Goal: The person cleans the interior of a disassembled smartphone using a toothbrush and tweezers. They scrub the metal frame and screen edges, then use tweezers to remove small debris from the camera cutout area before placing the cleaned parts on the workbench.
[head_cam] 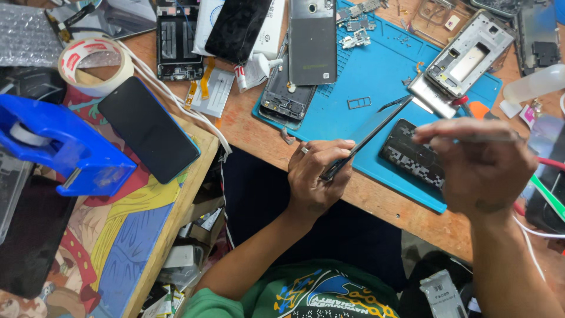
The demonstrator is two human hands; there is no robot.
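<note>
My left hand (315,176) grips the lower edge of a thin dark phone screen panel (368,135), seen edge-on and tilted up toward the right over the blue work mat (376,76). My right hand (479,162) is raised beside it, pinching a thin metal tool (471,139) that lies level near the panel's upper part. Under my right hand a dark part with a checkered pattern (409,156) lies on the mat. A ring shows on a finger of my left hand.
Opened phones, frames (468,56) and small parts lie over the mat and the wooden bench (400,209). A black phone (150,129), a tape roll (94,65) and a blue tape dispenser (65,147) sit on a side table at left.
</note>
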